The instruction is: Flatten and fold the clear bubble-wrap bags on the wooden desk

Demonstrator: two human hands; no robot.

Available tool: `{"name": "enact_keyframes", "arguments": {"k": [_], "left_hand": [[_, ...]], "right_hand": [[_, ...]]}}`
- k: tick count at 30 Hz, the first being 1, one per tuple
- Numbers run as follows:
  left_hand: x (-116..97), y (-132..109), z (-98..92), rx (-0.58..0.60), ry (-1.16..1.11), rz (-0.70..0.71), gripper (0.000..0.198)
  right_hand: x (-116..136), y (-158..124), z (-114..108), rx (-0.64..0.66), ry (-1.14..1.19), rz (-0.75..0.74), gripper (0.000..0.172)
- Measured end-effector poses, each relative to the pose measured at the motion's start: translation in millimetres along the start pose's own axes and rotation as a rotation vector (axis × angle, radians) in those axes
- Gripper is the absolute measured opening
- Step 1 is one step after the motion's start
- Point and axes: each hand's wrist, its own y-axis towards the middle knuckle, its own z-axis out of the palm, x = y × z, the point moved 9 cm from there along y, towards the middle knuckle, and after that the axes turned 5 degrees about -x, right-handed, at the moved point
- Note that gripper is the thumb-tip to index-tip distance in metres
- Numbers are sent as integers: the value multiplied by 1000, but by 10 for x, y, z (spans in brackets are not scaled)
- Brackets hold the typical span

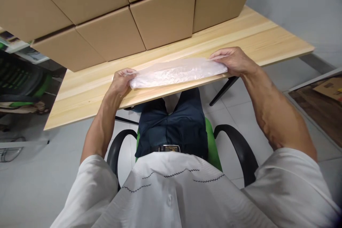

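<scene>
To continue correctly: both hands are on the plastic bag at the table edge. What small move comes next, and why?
Probably slide the plastic bag further onto the table: it lies along the near edge, left hand and right hand at its ends.

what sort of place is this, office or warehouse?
Probably a packing or stockroom desk: plain boxes stacked on a wooden table, a plastic bag at its edge with the left hand and right hand on its ends, a green chair.

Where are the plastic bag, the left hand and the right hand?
plastic bag [177, 72], head view: middle of the crinkled film.
left hand [120, 82], head view: back of the hand, at the bag's left end.
right hand [233, 60], head view: back of the hand, at the bag's right end.
</scene>
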Motion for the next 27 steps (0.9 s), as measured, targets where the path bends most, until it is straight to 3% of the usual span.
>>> {"name": "enact_keyframes", "arguments": {"k": [4, 9, 15, 20, 22, 23, 25, 27], "left_hand": [[-41, -24, 9, 78, 181, 71, 8], [-47, -34, 22, 153, 369, 125, 15], [-80, -50, -160, 115, 535, 155, 26], [-500, -169, -395, -31, 715, 389, 19], [-669, -291, -248, -53, 758, 530, 18], [-712, -355, -89, -35, 780, 588, 24], [-689, -473, 408, 88, 842, 674, 46], [-568, -585, 1033, 270, 931, 749, 68]], "right_hand": [[-12, 2, -81, -8, -225, 81, 14], [205, -81, -20, 82, -295, -81, 15], [289, -107, 19, 118, -360, -149, 20], [203, -86, -9, 130, -388, -49, 19], [167, -78, -31, 113, -398, -12, 19], [159, -73, -35, 109, -397, -10, 19], [151, -62, -23, 121, -394, -26, 19], [145, -52, -14, 128, -397, -39, 21]]}}
